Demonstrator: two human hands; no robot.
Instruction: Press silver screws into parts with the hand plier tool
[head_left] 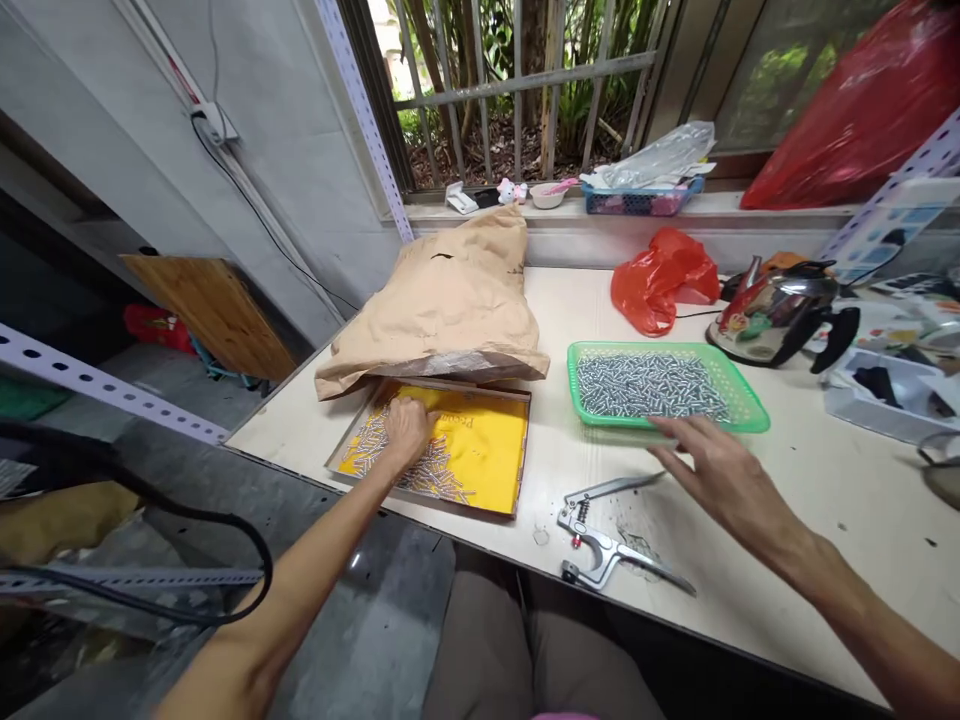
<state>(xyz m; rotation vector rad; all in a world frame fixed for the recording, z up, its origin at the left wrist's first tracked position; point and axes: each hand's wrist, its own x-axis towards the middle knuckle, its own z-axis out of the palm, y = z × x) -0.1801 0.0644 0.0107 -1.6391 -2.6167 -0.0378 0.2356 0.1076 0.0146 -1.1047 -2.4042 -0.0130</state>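
My left hand (407,430) reaches into a shallow tray lined with yellow (487,455), over a spread of small slim metal pieces (431,475). Its thumb sticks out to the right; the other fingers point down and their tips are hidden. My right hand (712,465) hovers at the near edge of a green plastic basket (746,400), fingers and thumb apart, nothing visible between them. Inside the basket lies a heap of small silvery metal pieces (649,385). Hand pliers with a spring (600,545) lie on the table just left of my right hand, handles spread.
A bulky brown paper sack (450,300) rests behind the tray, overhanging its back edge. Beyond the basket are a red plastic bag (660,280) and a metal kettle (780,310). A white bin (870,405) stands at the right. The table's front edge (480,550) runs above my lap.
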